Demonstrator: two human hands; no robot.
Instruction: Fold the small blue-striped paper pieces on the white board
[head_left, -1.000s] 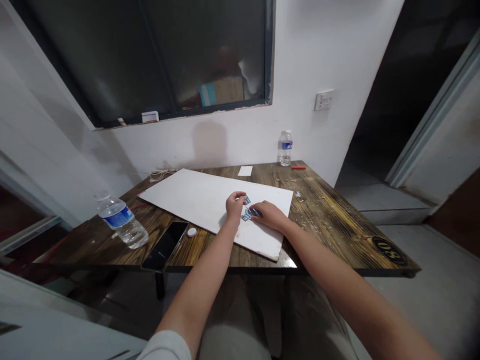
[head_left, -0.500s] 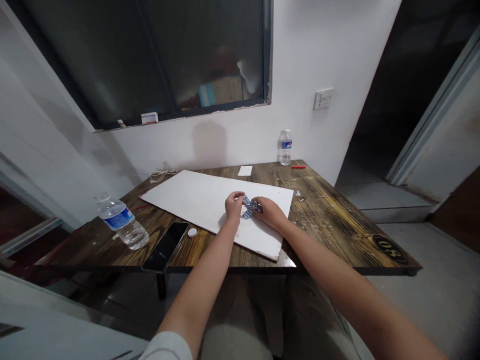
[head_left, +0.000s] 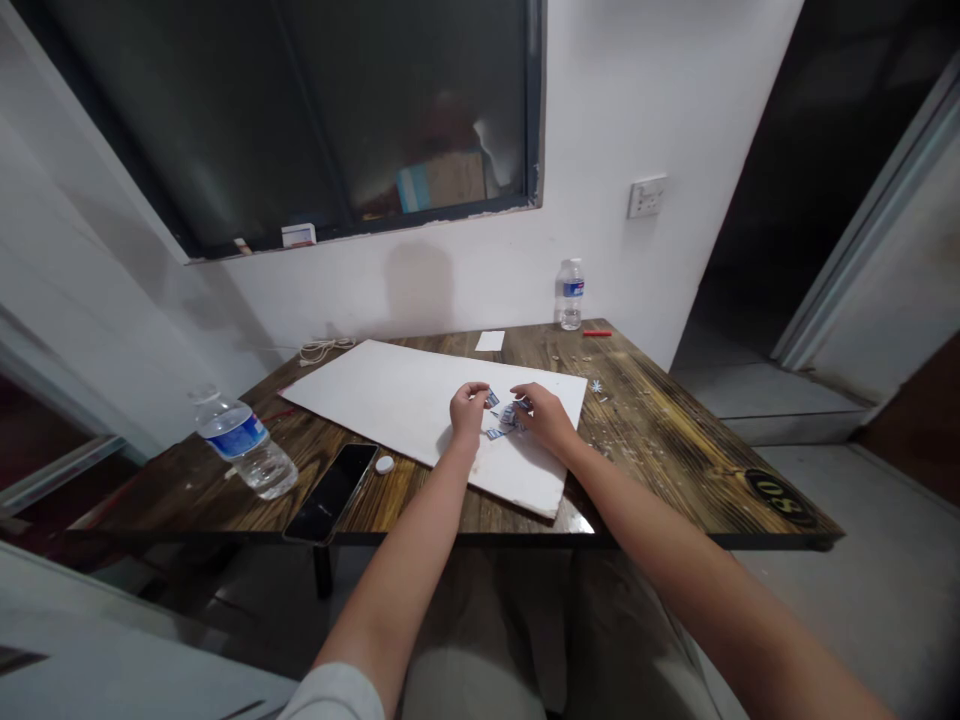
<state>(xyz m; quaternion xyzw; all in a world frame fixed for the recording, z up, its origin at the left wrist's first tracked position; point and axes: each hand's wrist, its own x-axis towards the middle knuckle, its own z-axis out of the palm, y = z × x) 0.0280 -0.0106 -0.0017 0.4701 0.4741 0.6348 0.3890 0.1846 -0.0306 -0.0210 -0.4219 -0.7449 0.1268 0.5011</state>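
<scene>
My left hand (head_left: 468,412) is closed in a pinch on a small flat blue-and-white piece (head_left: 493,397), held just above the white board (head_left: 420,390). My right hand (head_left: 546,414) is curled close by on the right, its thumb and fingers around another blue-and-white piece (head_left: 523,404). Between the hands, a loose cluster of similar pieces (head_left: 508,414) shows against the board, partly covered by my right fingers. One more piece (head_left: 495,434) is nearer to me. They look like paper or card, too small to identify.
A water bottle (head_left: 251,450), a phone (head_left: 334,490) and a white cap (head_left: 385,465) are on the wooden table at left. Another bottle (head_left: 571,297), a red stick-like item (head_left: 598,334) and a white paper (head_left: 490,341) lie toward the wall. Scraps (head_left: 615,450) dot the right side.
My right hand has shifted slightly, its fingers lifting and spreading a little. The joined-looking blue-and-white pieces between the hands now appear separated. My left hand has stayed in place.
</scene>
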